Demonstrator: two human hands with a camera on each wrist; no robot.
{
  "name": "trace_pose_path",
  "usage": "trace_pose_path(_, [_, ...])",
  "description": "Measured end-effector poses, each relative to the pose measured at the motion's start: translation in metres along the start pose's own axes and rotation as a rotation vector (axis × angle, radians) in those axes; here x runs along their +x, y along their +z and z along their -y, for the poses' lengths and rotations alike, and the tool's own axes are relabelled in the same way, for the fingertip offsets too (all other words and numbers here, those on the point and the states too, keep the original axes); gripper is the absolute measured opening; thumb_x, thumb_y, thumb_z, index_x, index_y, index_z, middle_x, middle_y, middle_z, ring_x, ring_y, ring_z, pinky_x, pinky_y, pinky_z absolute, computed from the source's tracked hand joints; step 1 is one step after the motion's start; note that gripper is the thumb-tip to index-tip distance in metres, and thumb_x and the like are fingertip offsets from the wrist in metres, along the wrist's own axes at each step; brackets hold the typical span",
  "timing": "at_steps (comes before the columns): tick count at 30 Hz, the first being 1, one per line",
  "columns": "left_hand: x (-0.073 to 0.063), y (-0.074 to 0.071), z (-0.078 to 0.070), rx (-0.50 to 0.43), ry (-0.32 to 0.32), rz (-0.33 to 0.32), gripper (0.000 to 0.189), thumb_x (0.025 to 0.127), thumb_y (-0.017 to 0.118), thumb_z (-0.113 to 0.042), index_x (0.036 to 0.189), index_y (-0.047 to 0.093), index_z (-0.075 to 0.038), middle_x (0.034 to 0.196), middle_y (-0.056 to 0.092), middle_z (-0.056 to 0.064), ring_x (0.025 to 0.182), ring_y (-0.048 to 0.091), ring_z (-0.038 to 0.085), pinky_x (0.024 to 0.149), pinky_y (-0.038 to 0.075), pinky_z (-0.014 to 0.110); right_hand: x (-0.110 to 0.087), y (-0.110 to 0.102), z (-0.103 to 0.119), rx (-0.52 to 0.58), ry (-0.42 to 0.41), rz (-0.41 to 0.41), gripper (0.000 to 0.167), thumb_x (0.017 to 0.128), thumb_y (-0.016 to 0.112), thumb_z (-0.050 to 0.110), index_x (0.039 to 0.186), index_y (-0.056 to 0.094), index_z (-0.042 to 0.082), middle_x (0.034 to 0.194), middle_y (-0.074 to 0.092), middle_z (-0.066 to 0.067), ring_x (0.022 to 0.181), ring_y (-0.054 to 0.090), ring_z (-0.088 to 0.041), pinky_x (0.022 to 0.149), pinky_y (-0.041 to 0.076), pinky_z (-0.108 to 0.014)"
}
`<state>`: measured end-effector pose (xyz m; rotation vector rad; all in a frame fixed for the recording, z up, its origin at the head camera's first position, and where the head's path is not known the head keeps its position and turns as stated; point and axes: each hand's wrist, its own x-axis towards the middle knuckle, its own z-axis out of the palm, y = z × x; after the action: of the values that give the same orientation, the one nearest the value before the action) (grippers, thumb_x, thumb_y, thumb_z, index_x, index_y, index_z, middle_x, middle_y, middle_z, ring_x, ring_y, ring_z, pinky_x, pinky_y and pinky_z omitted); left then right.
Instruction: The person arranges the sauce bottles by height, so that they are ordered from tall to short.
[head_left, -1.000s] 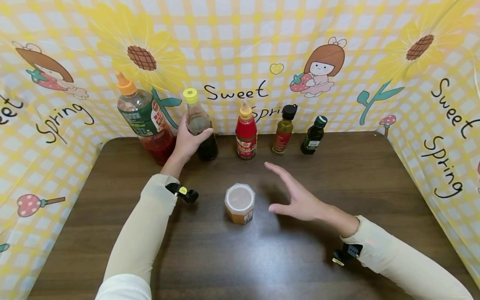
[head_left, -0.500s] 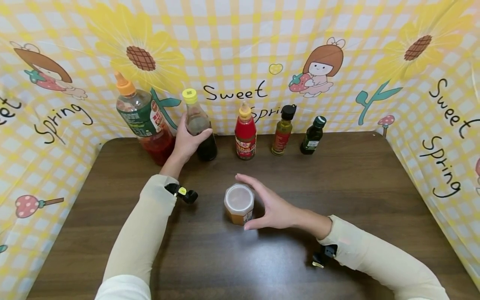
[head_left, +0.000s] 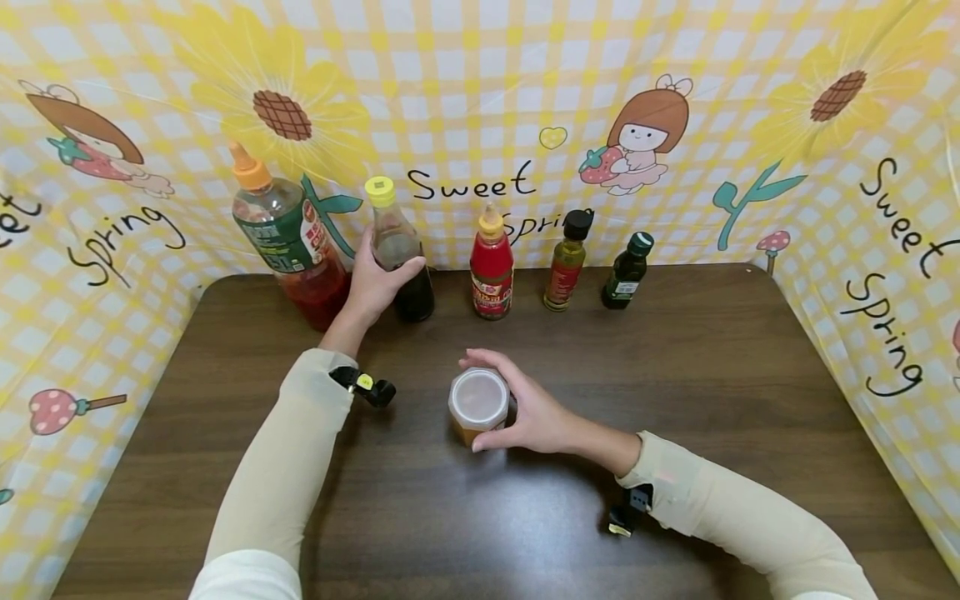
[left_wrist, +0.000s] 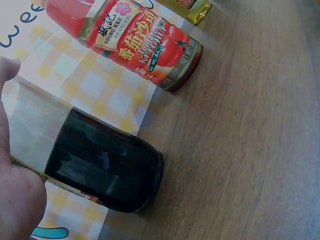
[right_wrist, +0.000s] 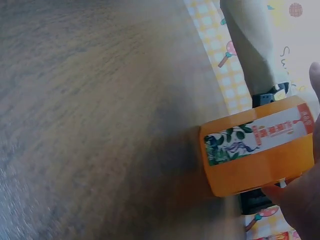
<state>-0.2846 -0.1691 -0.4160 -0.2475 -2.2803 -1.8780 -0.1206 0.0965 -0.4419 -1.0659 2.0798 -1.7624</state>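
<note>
My left hand (head_left: 375,283) grips a glass bottle (head_left: 417,298) of dark liquid with a yellow cap, standing upright at the back left of the table. In the left wrist view the dark lower half of the bottle (left_wrist: 107,162) shows below the thumb. My right hand (head_left: 536,417) holds an orange jar with a clear octagonal lid (head_left: 480,396) near the table's middle, thumb on the near side, fingers round the far side. The right wrist view shows the jar's labelled side (right_wrist: 260,145); parts of the fingers are out of frame there.
Left of my left hand stands a big squeeze bottle (head_left: 281,237) with an orange cap. Rightward along the back stand a tomato ketchup bottle (head_left: 492,275), a black-capped oil bottle (head_left: 564,271) and a small dark green bottle (head_left: 625,279). Behind them hangs a checked cloth (head_left: 465,92).
My right hand has moved left across the table to the jar and closed its thumb and fingers round it. The left hand stays on the bottle of dark liquid.
</note>
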Motion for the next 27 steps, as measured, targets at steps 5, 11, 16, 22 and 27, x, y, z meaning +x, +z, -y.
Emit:
trace_pose_path(5, [0.0,0.0,0.001,-0.003,0.005,-0.001,0.075,0.084,0.082,-0.016,0.147,0.041,-0.011,0.147,0.044,0.009,0.133,0.042,0.022,0.111,0.034,0.045,0.003,0.002,-0.008,0.02,-0.011,-0.016,0.098,0.072,0.09,-0.003,0.153,0.033,0.004,0.147,0.05,-0.012,0.133,0.05,-0.024,0.111,0.038,-0.036])
trace_pose_path(11, [0.001,-0.001,0.002,-0.003,-0.005,0.003,0.077,0.085,0.082,-0.017,0.149,0.039,-0.012,0.148,0.043,0.009,0.134,0.042,0.022,0.112,0.033,0.046,0.006,0.003,-0.012,0.079,-0.013,-0.005,0.087,0.075,0.088,-0.003,0.147,0.041,0.003,0.142,0.055,-0.015,0.131,0.052,-0.025,0.111,0.039,-0.037])
trace_pose_path(16, [0.001,-0.001,0.001,-0.003,-0.004,0.0,0.077,0.085,0.082,-0.017,0.148,0.039,-0.012,0.149,0.043,0.009,0.134,0.041,0.023,0.112,0.033,0.047,0.006,0.004,-0.012,0.088,0.01,-0.027,0.077,0.075,0.087,-0.003,0.141,0.047,0.003,0.134,0.058,-0.012,0.123,0.055,-0.023,0.106,0.043,-0.036])
trace_pose_path(22, [0.0,0.0,0.002,-0.01,0.006,-0.006,0.075,0.085,0.082,-0.016,0.147,0.041,-0.012,0.147,0.044,0.009,0.132,0.043,0.022,0.11,0.035,0.046,0.006,0.007,-0.013,0.068,0.0,-0.057,0.073,0.074,0.086,-0.003,0.138,0.049,0.001,0.131,0.058,-0.012,0.12,0.055,-0.023,0.104,0.045,-0.035])
trace_pose_path(27, [0.0,0.001,0.003,-0.015,0.014,-0.008,0.074,0.084,0.082,-0.016,0.146,0.042,-0.012,0.146,0.045,0.009,0.131,0.043,0.022,0.109,0.036,0.044,0.006,0.008,-0.012,0.073,0.003,-0.067,0.072,0.075,0.085,-0.003,0.136,0.049,0.001,0.13,0.058,-0.013,0.12,0.054,-0.023,0.103,0.045,-0.035])
